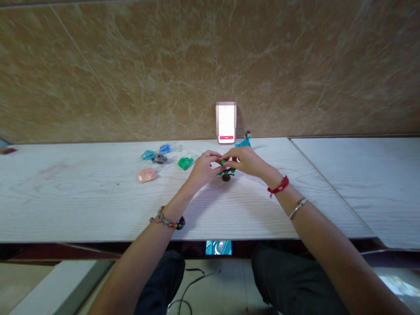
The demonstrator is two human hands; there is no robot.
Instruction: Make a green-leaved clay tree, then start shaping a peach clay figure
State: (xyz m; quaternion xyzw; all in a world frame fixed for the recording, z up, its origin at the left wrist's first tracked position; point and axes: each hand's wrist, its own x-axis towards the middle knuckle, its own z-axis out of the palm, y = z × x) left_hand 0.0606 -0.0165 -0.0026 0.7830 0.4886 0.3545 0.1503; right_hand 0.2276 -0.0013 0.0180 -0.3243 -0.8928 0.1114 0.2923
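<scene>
A small tree-like model (226,171), with a dark brown round base and several green blobs on brown branches, stands on the white wood-grain table between my hands. My left hand (206,167) has its thumb and fingers closed at the model's upper left side, and the exact contact is partly hidden. My right hand (244,160) comes from the other side, thumb and index finger pinched on a little green ball (223,162) that looks like clay. The fingertips of both hands nearly meet over the model.
A lit phone (226,123) leans on the brown marbled wall. A blue-dressed figurine (244,141) stands right of it. To the left lie a green clay packet (185,163), a pink packet (147,175), and blue (165,149), teal (148,155) and dark (160,159) packets.
</scene>
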